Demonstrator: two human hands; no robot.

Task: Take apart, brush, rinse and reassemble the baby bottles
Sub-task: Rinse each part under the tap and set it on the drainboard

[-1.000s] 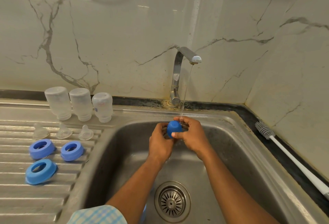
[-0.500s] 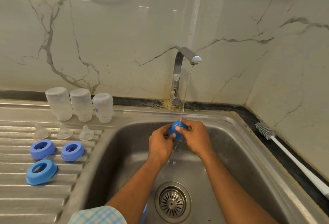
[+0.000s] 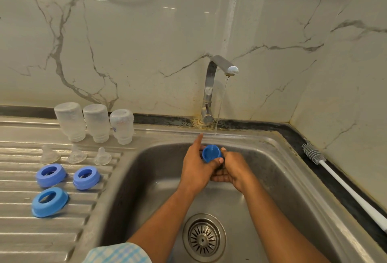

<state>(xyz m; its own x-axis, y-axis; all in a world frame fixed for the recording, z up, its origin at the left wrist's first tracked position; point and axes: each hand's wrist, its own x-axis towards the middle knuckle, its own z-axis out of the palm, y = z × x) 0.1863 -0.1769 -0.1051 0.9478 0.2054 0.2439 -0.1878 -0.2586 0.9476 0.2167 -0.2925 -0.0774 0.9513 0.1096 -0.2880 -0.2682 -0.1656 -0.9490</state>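
Over the sink basin (image 3: 272, 189) both hands hold a small blue bottle cap (image 3: 211, 153), its open side facing me. My left hand (image 3: 196, 164) grips it with thumb below and index finger pointing up. My right hand (image 3: 232, 168) cups it from the right and below. A thin water stream falls from the tap (image 3: 217, 68) just behind the cap. On the draining board stand three clear bottles upside down (image 3: 94, 122), three clear teats (image 3: 76, 155) and three blue collar rings (image 3: 67, 185).
A white-handled bottle brush (image 3: 339, 181) lies on the dark counter strip to the right of the sink. The drain strainer (image 3: 204, 236) sits at the basin's near middle. Marble walls close off the back and right.
The cap has been turned so its open side faces me. My left index finger has stretched upward and my right hand has dropped lower under the cap.
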